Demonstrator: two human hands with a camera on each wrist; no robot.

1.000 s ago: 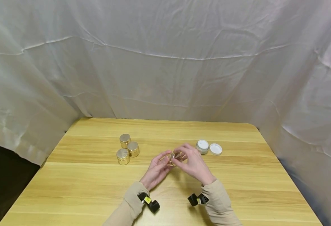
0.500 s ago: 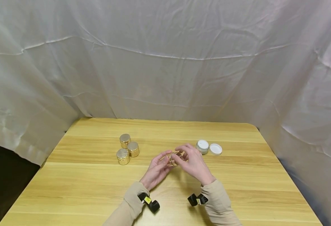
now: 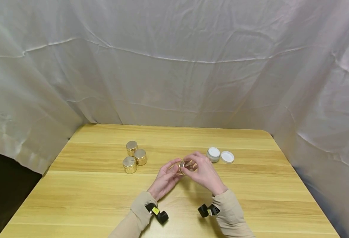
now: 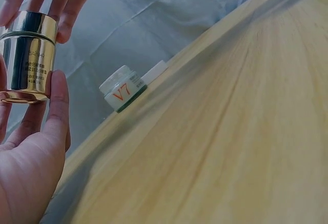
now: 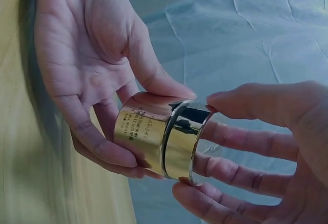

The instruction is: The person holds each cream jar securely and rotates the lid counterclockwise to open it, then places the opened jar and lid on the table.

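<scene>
A shiny gold cosmetic jar (image 5: 143, 131) with small dark print is held tilted on its side between both hands, above the table. My left hand (image 3: 165, 180) grips the jar's body, its thumb along one side and its fingers round the other. At the other end, my right hand (image 3: 204, 173) pinches the gold lid (image 5: 185, 142) by its edge with thumb and fingertips. A narrow dark seam shows between lid and body. In the left wrist view the jar (image 4: 28, 62) stands nearly upright at the left edge, partly cut off.
Several gold lidded jars (image 3: 130, 164) stand grouped on the wooden table (image 3: 103, 205) at left. Beyond my right hand stands an open glass jar (image 3: 213, 154) with a white top, marked V7, and beside it lies a white lid (image 3: 227, 157). Grey curtain (image 3: 174, 82) encloses the table.
My right fingers shifted round the lid half a second ago and are now back near their earlier place. My left hand and the jar have stayed where they were.
</scene>
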